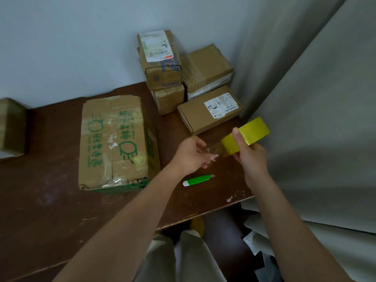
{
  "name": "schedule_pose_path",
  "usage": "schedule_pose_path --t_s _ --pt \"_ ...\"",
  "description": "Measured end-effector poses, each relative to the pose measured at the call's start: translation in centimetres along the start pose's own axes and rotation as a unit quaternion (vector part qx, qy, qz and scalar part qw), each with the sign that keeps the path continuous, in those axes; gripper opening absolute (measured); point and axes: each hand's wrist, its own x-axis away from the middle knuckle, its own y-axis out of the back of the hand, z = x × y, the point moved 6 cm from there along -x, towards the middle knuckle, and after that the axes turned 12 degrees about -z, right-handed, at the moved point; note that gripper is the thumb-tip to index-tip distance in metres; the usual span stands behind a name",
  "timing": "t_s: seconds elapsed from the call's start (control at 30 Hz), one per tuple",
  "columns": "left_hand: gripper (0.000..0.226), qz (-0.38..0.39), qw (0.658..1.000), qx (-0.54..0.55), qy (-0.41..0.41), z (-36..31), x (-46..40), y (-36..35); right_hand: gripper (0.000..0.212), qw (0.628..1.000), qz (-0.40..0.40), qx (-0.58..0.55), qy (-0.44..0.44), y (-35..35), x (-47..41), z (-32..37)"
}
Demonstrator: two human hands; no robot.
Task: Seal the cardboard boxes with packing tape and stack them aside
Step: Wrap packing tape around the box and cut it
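The right hand (251, 157) is gripping a yellow roll of tape (247, 135), thumb laid up over its outer face and fingers curled behind it. The left hand (191, 154) is pinching the loose clear strip of tape (214, 149) that is stretching out from the roll; both hands are hovering above the right part of the dark brown surface (50, 200).

A green and white box cutter (198, 180) is lying on the surface just beneath the hands. To the left of the hands, a large box with green print (114, 143) is lying flat, its top seam shining with tape and its near edge crumpled. A flat box with a white label (209, 109) is sitting just beyond the hands. Behind it, in the corner against the wall, two small boxes (162, 72) are standing one on the other, with a wider stack of boxes (206, 72) touching them on the right. Another box (11, 127) is showing partly at the left edge. A grey curtain (315, 98) is hanging close along the right side, beside the tape roll.
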Motion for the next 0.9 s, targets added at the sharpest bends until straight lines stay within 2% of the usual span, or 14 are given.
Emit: schedule_pose_path --t_s 0.1,0.23,0.3,0.47,0.57,0.63,0.7,0.8,0.9 --pt "0.018 0.013 0.999 -0.015 0.029 -1.1 1.7 1.7 0.115 0.992 -0.068 0.103 -0.024 0.8 0.9 -0.4" --pt "0.014 0.025 0.998 -0.029 0.055 -1.3 4.3 4.2 0.138 0.981 -0.035 0.182 -0.063 0.1 2.3 -0.6" --pt "0.013 0.024 0.997 -0.05 0.051 -1.1 5.4 5.5 0.126 0.977 -0.001 0.19 -0.094 -0.5 4.0 -0.3" --pt "0.013 -0.015 0.997 -0.078 0.015 -2.0 7.2 10.2 0.098 0.968 0.059 0.221 -0.104 -2.1 8.0 0.5" --pt "0.014 -0.055 0.996 -0.063 0.004 -2.9 8.2 13.3 0.067 0.989 0.084 0.018 -0.123 -4.8 10.0 1.5" --pt "0.014 -0.078 0.995 -0.059 -0.009 -3.8 8.8 15.3 0.051 0.983 0.084 -0.106 -0.12 -6.4 11.0 2.6" --pt "0.014 -0.099 0.994 -0.049 -0.021 -4.5 9.4 17.1 0.041 0.974 0.07 -0.178 -0.123 -7.4 11.7 3.6" --pt "0.012 -0.124 0.991 -0.035 -0.033 -4.8 10.2 19.4 0.031 0.985 0.034 -0.154 -0.066 -8.1 12.4 4.6" --pt "0.012 -0.158 0.985 -0.041 -0.051 -4.4 10.4 21.4 0.033 0.993 0.058 -0.107 0.003 -9.3 13.5 5.1"
